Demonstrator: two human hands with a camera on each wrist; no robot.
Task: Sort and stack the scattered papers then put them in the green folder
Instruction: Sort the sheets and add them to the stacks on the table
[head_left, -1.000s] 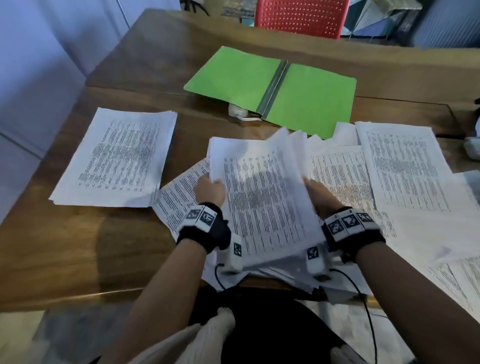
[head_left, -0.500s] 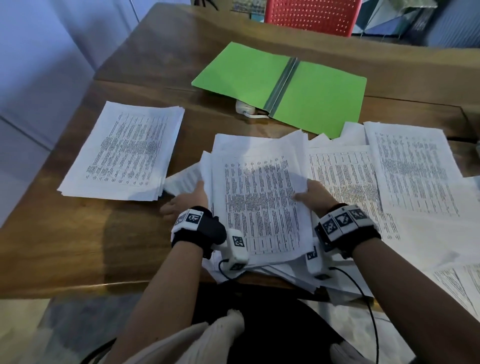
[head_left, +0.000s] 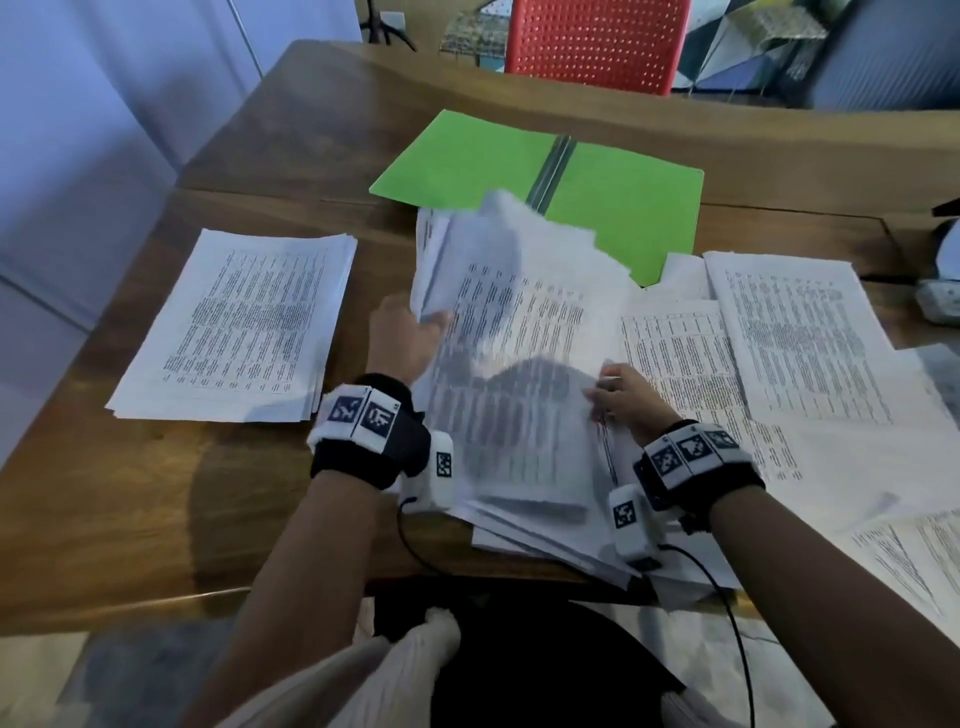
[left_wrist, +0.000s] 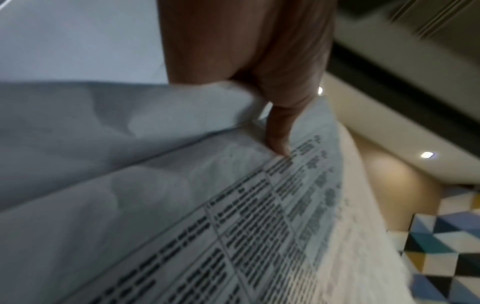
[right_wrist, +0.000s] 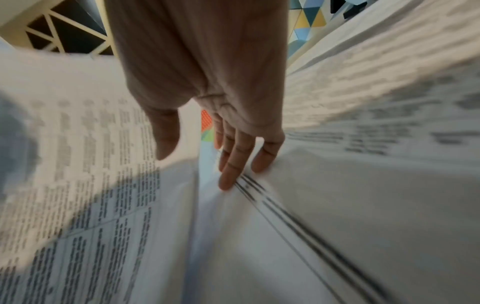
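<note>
Left hand (head_left: 408, 338): grip pinches lifted sheets (head_left: 467, 260).
Right hand (head_left: 621, 397): grip wide, fingers flat on pile (head_left: 519, 441).
Advice: square edges before stacking.

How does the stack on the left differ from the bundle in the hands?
The left stack lies flat on the table, edges roughly squared, no hand on it. The bundle is partly lifted and fanned, its top sheets curling: the left hand grips its left edge, and the right hand has straight fingers on its right edge. Both are white sheets of printed tables.
</note>
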